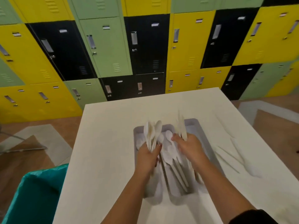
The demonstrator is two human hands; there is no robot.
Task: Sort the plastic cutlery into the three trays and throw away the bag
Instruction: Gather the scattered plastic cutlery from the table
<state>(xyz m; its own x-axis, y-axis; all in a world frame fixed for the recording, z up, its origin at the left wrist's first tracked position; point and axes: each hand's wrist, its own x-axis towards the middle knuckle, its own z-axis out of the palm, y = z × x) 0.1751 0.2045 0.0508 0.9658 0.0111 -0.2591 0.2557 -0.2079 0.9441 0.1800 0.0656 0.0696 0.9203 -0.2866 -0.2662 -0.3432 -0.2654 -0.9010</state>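
Three long grey trays (191,122) lie side by side on the white table (103,143). My left hand (148,156) grips a bundle of white plastic spoons (152,132), held upright over the left tray. Over the right tray, my right hand (190,147) grips a bunch of white forks or knives (182,126), points up; blur hides which. White spoons (169,152) lie in the middle tray. A clear plastic bag (234,151) with a few loose cutlery pieces lies on the table to the right of the trays.
A bin lined with a teal bag (34,193) stands at the table's front left corner. Yellow, green and black lockers (113,50) fill the wall behind. A metal chair leg (24,148) shows on the floor at left.
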